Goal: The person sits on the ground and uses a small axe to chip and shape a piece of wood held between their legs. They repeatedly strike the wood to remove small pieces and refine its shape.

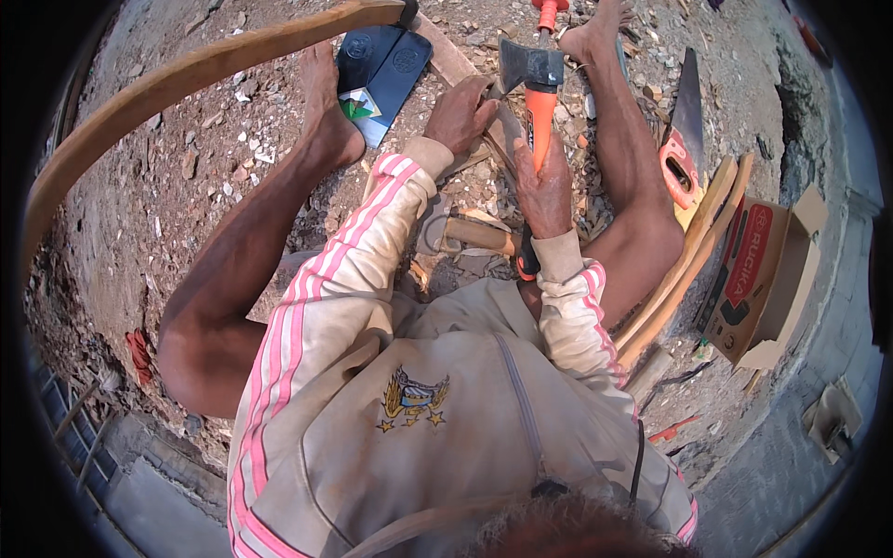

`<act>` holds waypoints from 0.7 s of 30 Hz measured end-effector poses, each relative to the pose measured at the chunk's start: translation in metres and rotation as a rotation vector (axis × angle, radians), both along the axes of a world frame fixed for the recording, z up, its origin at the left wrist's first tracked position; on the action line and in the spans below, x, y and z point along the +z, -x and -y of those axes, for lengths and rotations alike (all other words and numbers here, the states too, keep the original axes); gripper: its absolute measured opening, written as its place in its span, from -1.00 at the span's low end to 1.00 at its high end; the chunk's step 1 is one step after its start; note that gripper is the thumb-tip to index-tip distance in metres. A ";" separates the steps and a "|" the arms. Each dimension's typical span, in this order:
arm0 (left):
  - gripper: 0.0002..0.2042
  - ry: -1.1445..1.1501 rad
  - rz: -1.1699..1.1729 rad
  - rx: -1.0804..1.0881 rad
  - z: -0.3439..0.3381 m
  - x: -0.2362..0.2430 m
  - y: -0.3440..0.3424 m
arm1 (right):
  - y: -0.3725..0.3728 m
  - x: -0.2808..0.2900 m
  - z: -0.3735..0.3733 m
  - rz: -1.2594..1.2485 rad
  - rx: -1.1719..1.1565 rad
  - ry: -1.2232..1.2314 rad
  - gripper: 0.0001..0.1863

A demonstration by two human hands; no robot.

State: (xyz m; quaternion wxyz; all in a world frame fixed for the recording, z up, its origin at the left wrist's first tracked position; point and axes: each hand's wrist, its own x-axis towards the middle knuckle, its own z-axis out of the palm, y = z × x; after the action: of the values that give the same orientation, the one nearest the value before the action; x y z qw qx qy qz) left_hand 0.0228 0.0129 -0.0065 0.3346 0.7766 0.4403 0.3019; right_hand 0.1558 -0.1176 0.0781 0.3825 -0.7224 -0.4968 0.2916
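Note:
My right hand [543, 191] is wrapped round the orange and black handle of a hatchet [540, 116], whose dark head points away from me. Close to the blade, my left hand [459, 115] is closed on a narrow piece of wood [503, 138] that slants between my legs; its fingers partly cover the wood. Between my thighs lies a tool with a short wooden handle [484, 234] and a grey metal head [433, 229]. Beyond the hatchet is a red-handled tool [549, 13] with a metal shaft.
By my left foot rests a dark blue hoe blade [381, 70], its long curved wooden handle [195, 79] arching left. On my right are a handsaw [686, 130], long wooden handles [688, 270] and an open cardboard box [767, 279]. Wood chips and stones litter the ground [223, 158].

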 end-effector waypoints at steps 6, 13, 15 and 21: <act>-0.59 -0.194 0.130 -0.006 -0.009 0.055 0.000 | 0.013 0.022 0.003 0.015 -0.050 -0.184 -0.71; -0.66 0.087 0.271 0.332 -0.003 -0.007 0.043 | 0.010 0.015 0.005 -0.018 -0.044 -0.116 -0.74; -0.70 0.004 0.369 0.373 -0.012 -0.005 0.054 | 0.017 0.038 0.005 -0.050 -0.086 -0.245 -0.75; -0.70 0.083 0.468 0.408 -0.025 0.025 0.053 | 0.009 -0.015 0.005 0.038 -0.043 -0.085 -0.74</act>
State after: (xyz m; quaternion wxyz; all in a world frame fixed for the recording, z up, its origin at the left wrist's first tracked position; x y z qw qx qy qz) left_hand -0.0306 0.0383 0.0185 0.3907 0.5673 0.5101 0.5150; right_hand 0.1471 -0.1230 0.0631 0.4093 -0.7215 -0.5002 0.2482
